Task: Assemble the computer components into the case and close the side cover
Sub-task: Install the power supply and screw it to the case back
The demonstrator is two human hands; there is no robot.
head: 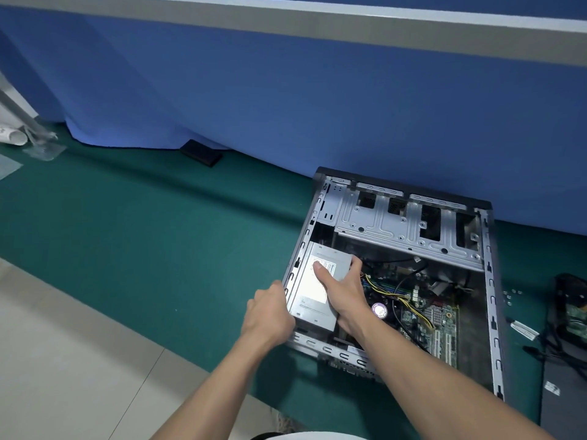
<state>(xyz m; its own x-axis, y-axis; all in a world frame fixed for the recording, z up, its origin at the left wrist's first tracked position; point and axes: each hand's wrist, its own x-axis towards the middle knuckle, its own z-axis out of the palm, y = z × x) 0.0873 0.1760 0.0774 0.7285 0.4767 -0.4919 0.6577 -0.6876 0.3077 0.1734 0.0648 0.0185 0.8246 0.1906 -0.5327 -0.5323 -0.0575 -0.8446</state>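
Observation:
An open computer case [490, 281] lies on its side on a green mat, its interior facing up. A silver power supply [309, 293] sits in the case's near left corner. My right hand [341, 289] lies on top of it, thumb on its label and fingers wrapped over its right edge. My left hand [270, 312] grips the case's left wall beside the power supply. The motherboard [425, 315] shows at the case's bottom, with yellow and black cables [390, 293] running across it. An empty metal drive cage [406, 223] fills the far end.
Small screws [511, 295] lie on the mat right of the case. A dark side panel [562, 398] and a component with cables [571, 309] rest at the far right. A black block [201, 153] sits by the blue wall. Tiled floor lies at the near left.

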